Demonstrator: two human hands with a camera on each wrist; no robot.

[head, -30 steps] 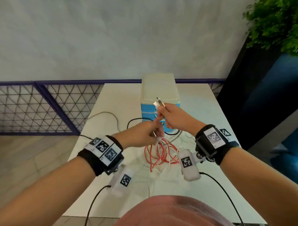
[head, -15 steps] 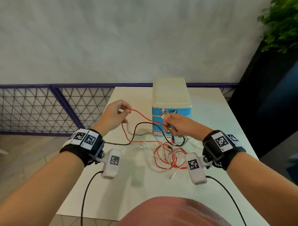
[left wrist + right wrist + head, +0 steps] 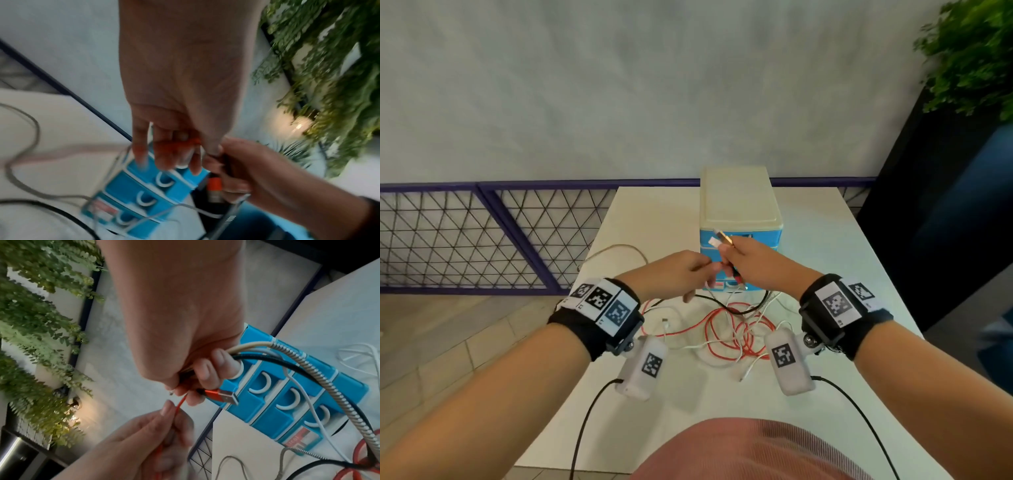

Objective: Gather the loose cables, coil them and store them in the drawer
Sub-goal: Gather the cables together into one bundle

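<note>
My right hand grips a bundle of cable ends in front of the blue drawer unit; two USB plugs stick up out of the fist. The right wrist view shows beige, black and silver braided cables leaving the fist, with an orange USB plug below the fingers. My left hand is right beside it and pinches the red cable. The rest of the red cable lies tangled with white and black cables on the table. The unit's drawers look pushed in.
The white table ends close to my body. A grey cable loops at the table's left edge. A purple mesh railing runs behind and to the left. A dark panel with a plant stands on the right.
My left hand, which had drawn the red cable out to the left, has come back to the right hand. The right hand has kept its grip near the drawer unit.
</note>
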